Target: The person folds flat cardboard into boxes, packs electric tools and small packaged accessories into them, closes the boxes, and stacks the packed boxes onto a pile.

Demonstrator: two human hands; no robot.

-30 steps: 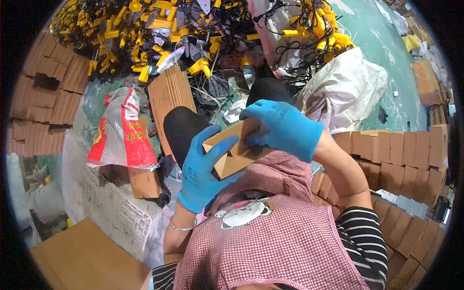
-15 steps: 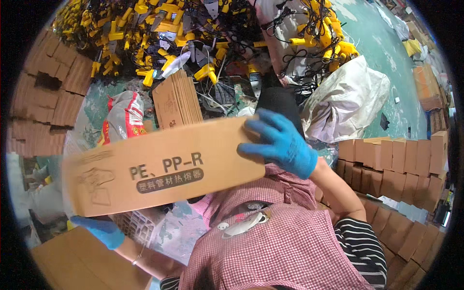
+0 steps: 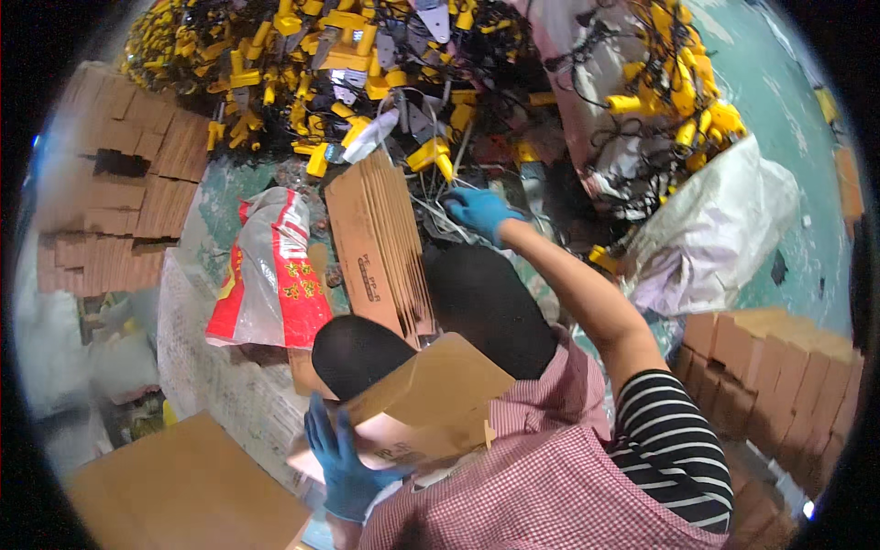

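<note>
My left hand [image 3: 344, 467], in a blue glove, grips the side of a brown cardboard box [image 3: 426, 403] on my lap. The box tilts, and a flap or panel of it stands up. My right hand [image 3: 481, 213], gloved too, reaches forward over white and grey cords [image 3: 438, 213] on the floor. Its fingers point left and look slightly apart; whether they touch a cord I cannot tell. Just beyond them lies a yellow-handled heating tool [image 3: 431, 156]. A row of flat folded cartons [image 3: 367, 243] leans beside my knees.
A heap of yellow-handled tools with black cables [image 3: 348, 55] fills the far side. A red and grey plastic bag [image 3: 270, 266] lies left, a white sack [image 3: 715, 229] right. Carton stacks [image 3: 137, 174] stand left, brown boxes [image 3: 779, 367] right. A large cardboard sheet [image 3: 192, 486] is near left.
The box has come down from in front of me to my lap and is tipped, now in my left hand alone. My right hand has let go of it and moved forward to the cords.
</note>
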